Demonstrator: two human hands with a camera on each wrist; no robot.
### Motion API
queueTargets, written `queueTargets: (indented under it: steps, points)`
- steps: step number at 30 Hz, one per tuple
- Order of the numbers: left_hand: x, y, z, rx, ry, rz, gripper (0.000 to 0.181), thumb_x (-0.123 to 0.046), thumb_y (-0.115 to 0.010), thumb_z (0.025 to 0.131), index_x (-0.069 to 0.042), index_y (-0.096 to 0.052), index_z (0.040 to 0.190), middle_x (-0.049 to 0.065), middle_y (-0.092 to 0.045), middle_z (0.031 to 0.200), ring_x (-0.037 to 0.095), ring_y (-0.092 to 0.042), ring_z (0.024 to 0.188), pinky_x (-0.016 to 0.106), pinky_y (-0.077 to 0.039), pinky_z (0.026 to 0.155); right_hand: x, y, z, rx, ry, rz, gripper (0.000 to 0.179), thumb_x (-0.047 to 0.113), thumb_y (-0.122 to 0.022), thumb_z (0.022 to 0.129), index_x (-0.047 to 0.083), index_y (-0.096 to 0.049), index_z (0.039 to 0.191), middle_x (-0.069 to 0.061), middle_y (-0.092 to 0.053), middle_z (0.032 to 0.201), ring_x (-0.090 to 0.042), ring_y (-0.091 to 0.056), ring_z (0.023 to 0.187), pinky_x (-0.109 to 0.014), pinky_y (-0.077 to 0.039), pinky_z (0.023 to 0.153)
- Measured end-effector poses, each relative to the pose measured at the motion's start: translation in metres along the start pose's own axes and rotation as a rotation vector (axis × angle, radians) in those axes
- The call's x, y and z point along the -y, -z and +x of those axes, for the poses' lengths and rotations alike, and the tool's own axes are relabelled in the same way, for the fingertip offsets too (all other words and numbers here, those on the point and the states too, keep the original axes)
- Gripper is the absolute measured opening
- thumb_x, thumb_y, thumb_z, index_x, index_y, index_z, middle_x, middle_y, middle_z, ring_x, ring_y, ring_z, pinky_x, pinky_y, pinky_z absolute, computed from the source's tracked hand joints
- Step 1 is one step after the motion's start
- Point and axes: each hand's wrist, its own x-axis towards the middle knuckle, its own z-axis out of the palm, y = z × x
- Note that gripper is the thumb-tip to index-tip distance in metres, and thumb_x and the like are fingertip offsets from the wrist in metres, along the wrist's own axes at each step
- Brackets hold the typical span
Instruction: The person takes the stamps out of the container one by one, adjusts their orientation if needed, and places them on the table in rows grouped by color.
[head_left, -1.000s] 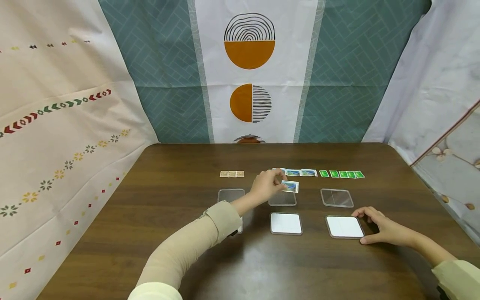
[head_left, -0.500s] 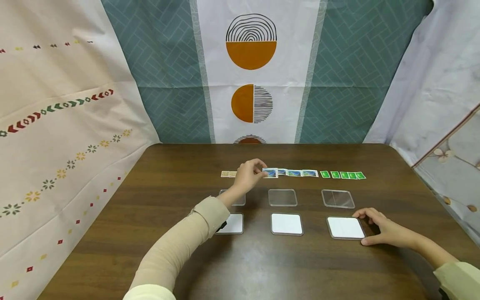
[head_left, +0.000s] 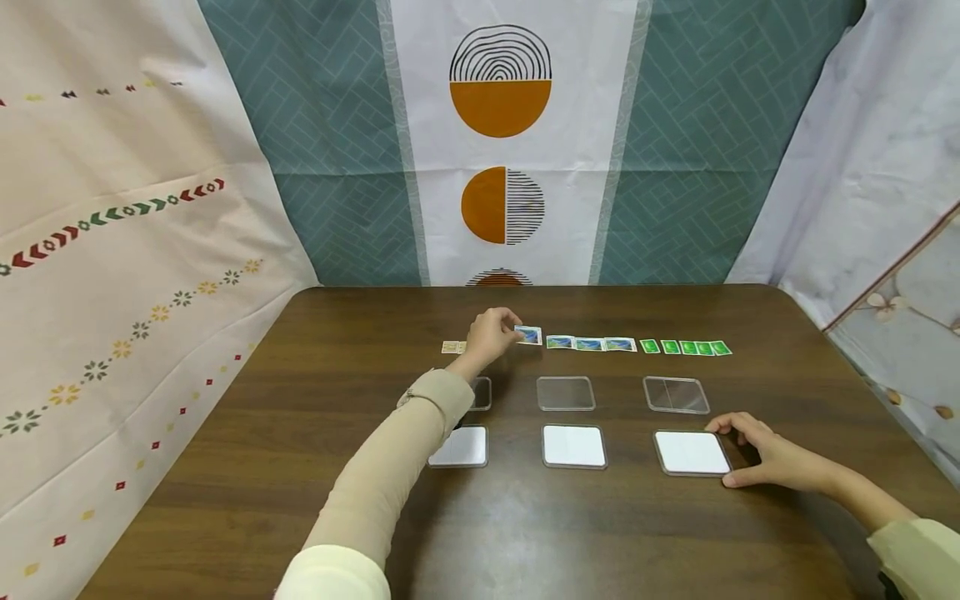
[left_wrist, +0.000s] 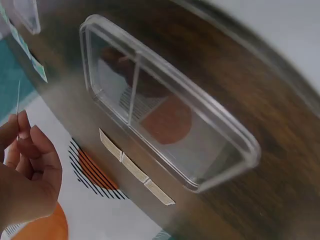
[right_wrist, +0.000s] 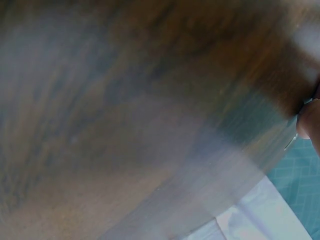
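Observation:
Between thumb and fingertips, my left hand (head_left: pixel 489 338) pinches a blue picture stamp (head_left: pixel 530 336) at its left edge. In the left wrist view the stamp (left_wrist: pixel 18 95) shows edge-on as a thin white line. It is left of a row of three blue stamps (head_left: pixel 589 344). Beige stamps (head_left: pixel 452 347) are partly hidden by the left hand in the head view; the left wrist view shows three beige stamps (left_wrist: pixel 135 170) in a line. My right hand (head_left: pixel 776 460) holds the right side of a shallow white-filled case (head_left: pixel 691 454), thumb and finger at its corners.
Several green stamps (head_left: pixel 687 347) continue the row at right. Clear, shallow plastic trays (head_left: pixel 566 393) form a line, one half hidden behind the left sleeve. Two more white-filled cases (head_left: pixel 574 447) lie nearer me. The wooden table (head_left: pixel 600 533) ends at hanging cloths behind and beside it.
My left hand has carried the blue stamp left and toward the back, from over the middle tray to the left end of the blue row. The right hand stays on its case.

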Motion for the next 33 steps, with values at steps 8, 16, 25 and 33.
queueTargets:
  steps: [8, 16, 25, 33]
  points:
    - [-0.003, -0.007, 0.017, -0.006, 0.124, 0.009, 0.018, -0.022, -0.070, 0.084, -0.013, -0.070, 0.100, 0.004, -0.074, 0.084, 0.020, -0.068, 0.080, 0.037, -0.049, 0.077, 0.000, 0.001, 0.000, -0.002, -0.005, -0.010, 0.059, 0.013, -0.080, 0.070, 0.009, -0.045, 0.118, 0.008, -0.038, 0.112, 0.006, -0.030, 0.093, -0.023, -0.032, 0.071]
    - [-0.003, -0.011, 0.025, -0.006, 0.213, 0.021, 0.018, -0.023, -0.071, 0.084, -0.015, -0.070, 0.100, 0.002, -0.074, 0.084, 0.023, -0.066, 0.088, 0.037, -0.049, 0.078, 0.000, 0.002, 0.002, 0.017, -0.025, 0.006, 0.059, 0.012, -0.080, 0.071, 0.008, -0.044, 0.118, -0.006, -0.040, 0.112, 0.008, -0.029, 0.094, -0.023, -0.033, 0.072]
    - [0.002, -0.010, 0.030, 0.032, 0.236, 0.016, 0.020, -0.024, -0.071, 0.083, -0.014, -0.070, 0.101, 0.005, -0.074, 0.085, 0.022, -0.068, 0.078, 0.029, -0.047, 0.065, -0.002, 0.003, 0.005, 0.016, 0.000, 0.003, 0.060, 0.009, -0.081, 0.069, 0.006, -0.044, 0.116, -0.010, -0.041, 0.112, 0.008, -0.030, 0.092, -0.023, -0.032, 0.071]
    - [0.004, -0.019, 0.032, 0.025, 0.197, 0.170, 0.018, -0.024, -0.072, 0.083, -0.013, -0.069, 0.097, 0.005, -0.069, 0.105, 0.030, -0.063, 0.101, 0.041, -0.049, 0.083, -0.005, 0.001, 0.003, -0.002, 0.025, 0.010, 0.060, 0.008, -0.081, 0.068, 0.006, -0.045, 0.116, 0.005, -0.039, 0.114, 0.008, -0.030, 0.093, -0.022, -0.032, 0.072]
